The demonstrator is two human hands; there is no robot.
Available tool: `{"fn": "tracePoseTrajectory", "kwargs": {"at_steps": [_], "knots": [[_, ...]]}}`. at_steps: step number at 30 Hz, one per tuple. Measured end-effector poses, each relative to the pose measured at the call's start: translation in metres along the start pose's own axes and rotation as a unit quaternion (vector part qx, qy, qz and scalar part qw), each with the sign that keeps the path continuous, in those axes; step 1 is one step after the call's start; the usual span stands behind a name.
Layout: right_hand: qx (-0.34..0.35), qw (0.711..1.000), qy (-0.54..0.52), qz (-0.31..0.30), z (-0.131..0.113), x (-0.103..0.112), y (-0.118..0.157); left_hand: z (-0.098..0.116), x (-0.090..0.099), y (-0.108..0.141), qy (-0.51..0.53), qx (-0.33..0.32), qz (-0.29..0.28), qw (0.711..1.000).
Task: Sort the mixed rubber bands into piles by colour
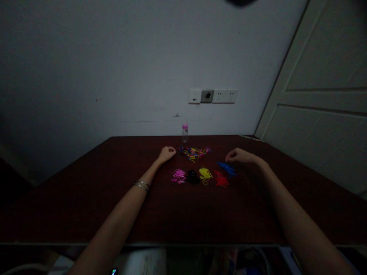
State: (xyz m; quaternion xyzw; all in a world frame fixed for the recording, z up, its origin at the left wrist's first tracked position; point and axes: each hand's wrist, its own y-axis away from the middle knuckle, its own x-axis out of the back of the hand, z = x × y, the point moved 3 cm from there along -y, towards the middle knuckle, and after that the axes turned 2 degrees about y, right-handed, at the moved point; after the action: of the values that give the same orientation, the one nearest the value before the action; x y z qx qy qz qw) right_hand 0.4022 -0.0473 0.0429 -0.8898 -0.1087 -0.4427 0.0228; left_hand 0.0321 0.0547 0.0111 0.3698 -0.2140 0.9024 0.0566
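My left hand (167, 154) rests on the table with its fingers curled closed, just left of a mixed-colour heap of small rubber bands (195, 153). What those fingers hold, if anything, is hidden. Beside and slightly above the blue rubber bands (227, 168), my right hand (240, 156) has thumb and fingers pinched together; any band between them is too small to make out. Nearer to me lie separate piles: pink rubber bands (179, 175), black rubber bands (193, 177), yellow rubber bands (205, 174) and red rubber bands (221, 178).
A small clear bottle with a pink top (185, 133) stands behind the mixed heap, close to the wall. The dark red table (86, 191) reaches that wall, where sockets (219, 96) are mounted. A pale door (321, 99) rises at the right.
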Motion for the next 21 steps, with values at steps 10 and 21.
{"fn": "tracePoseTrajectory", "kwargs": {"at_steps": [10,21], "knots": [[-0.005,0.973,-0.026,0.23,0.025,-0.004,-0.007,0.079,-0.022,0.004,-0.016,-0.137,-0.181,0.974],[-0.001,0.975,0.005,0.222,0.043,-0.015,-0.012,0.089,-0.04,0.02,-0.104,-0.145,-0.2,0.964]]}}
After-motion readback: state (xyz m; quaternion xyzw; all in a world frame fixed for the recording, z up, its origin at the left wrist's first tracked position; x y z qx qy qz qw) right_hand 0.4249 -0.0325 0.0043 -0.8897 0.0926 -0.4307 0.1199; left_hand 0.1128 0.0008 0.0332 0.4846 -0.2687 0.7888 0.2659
